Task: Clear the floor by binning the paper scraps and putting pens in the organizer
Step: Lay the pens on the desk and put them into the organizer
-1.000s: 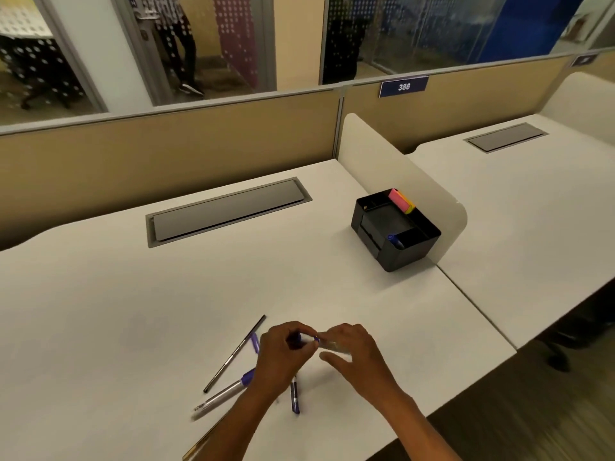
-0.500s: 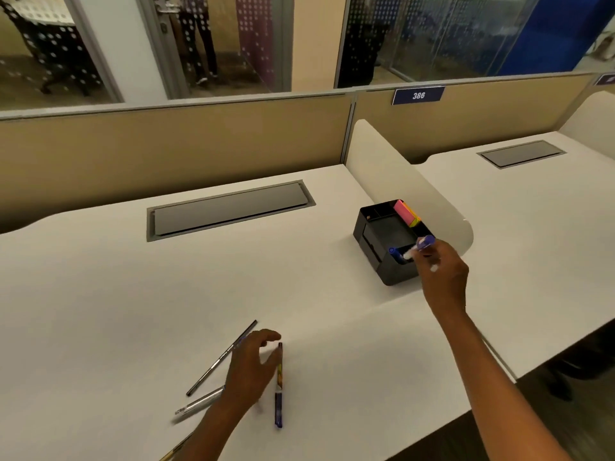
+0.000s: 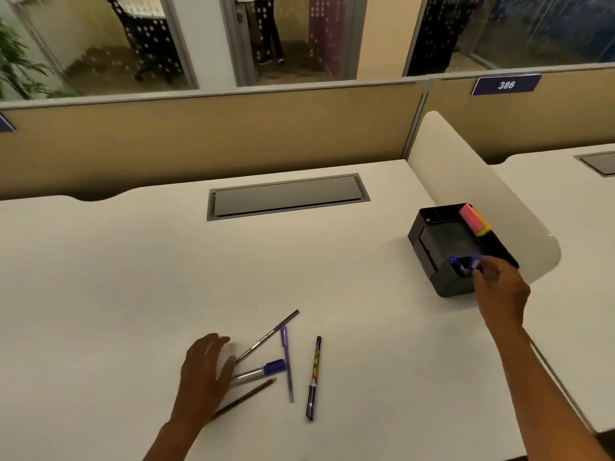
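Note:
A black desk organizer (image 3: 432, 247) stands at the right of the white desk (image 3: 133, 277), with pink and yellow sticky notes (image 3: 474, 221) in its far corner. My right hand (image 3: 499, 284) is at its near corner, fingers closed on a blue pen (image 3: 472, 262) over the pen slot, where another blue pen (image 3: 457, 262) stands. My left hand (image 3: 206, 374) rests flat on the desk, fingers apart, beside several loose pens: a thin dark pen (image 3: 269, 334), a purple pen (image 3: 287, 361), a silver marker with a blue cap (image 3: 263, 371), a brown pencil (image 3: 246, 397) and a multicoloured pen (image 3: 313, 377).
A grey cable hatch (image 3: 286, 197) is set into the desk at the back. A beige partition (image 3: 199, 138) runs behind, and a white rounded divider (image 3: 466, 181) separates this desk from the neighbouring one (image 3: 565, 211). The desk's front edge falls off at the lower right.
My right hand carried a blue pen from the pile to the organizer and lowered it to the pen slot. My left hand let go and moved left onto the desk beside the pens.

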### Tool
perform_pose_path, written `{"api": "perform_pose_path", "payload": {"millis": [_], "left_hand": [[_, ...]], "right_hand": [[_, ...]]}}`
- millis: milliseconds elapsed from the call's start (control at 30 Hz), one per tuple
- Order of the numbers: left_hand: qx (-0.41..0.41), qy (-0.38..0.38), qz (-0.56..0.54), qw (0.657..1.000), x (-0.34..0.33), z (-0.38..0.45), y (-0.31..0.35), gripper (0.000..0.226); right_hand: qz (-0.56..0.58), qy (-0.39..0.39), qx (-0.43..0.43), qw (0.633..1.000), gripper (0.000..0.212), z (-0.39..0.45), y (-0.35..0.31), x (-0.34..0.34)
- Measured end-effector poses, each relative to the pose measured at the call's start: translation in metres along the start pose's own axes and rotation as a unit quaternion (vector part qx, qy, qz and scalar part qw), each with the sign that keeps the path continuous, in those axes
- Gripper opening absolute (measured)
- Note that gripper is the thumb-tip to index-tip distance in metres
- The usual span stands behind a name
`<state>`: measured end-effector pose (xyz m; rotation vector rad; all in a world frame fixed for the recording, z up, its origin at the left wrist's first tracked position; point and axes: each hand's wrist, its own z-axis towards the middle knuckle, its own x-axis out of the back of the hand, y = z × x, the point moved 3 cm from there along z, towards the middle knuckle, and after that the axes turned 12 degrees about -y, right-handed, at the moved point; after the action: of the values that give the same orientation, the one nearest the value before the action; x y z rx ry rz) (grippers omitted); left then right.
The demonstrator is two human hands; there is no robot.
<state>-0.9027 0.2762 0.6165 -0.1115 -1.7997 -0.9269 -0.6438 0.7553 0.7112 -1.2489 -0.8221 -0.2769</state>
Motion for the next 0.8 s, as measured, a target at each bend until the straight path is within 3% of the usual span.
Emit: {"api": "perform_pose_path", "payload": {"millis": [100, 200, 267, 367, 467, 567, 800], "left_hand": [[0.010, 0.003, 0.022, 1.000, 0.003, -0.008, -0.015, 0.070], [0.015, -0.005, 0.027, 1.000, -0.001, -0.015, -0.026, 0.070], [0.008, -0.018, 0.036, 0.999, -0.006, -0.021, -0.029, 0.064], [0.002, -0.021, 0.043, 0.999, -0.008, -0.026, -0.028, 0.063], [0.002, -0.014, 0.045, 0.999, -0.008, -0.026, -0.027, 0.066], [0.000, -0.012, 0.047, 0.999, -0.008, -0.028, -0.025, 0.068], [-0.002, -0.011, 0.055, 0.998, -0.008, -0.030, -0.026, 0.066]], "right_hand": [[0.027, 0.019, 0.012, 0.999, 0.032, -0.018, -0.005, -0.002], [0.056, 0.025, 0.021, 0.998, 0.028, -0.045, -0.019, -0.013], [0.076, -0.018, 0.029, 0.997, 0.025, -0.069, -0.031, -0.032], [0.118, -0.154, 0.040, 0.980, 0.027, -0.110, -0.046, -0.079], [0.067, -0.325, 0.133, 0.934, 0.041, -0.157, -0.064, -0.126], [-0.027, -0.443, 0.226, 0.867, 0.041, -0.197, -0.075, -0.160], [-0.214, -0.484, 0.306, 0.792, 0.025, -0.219, -0.063, -0.188]]}}
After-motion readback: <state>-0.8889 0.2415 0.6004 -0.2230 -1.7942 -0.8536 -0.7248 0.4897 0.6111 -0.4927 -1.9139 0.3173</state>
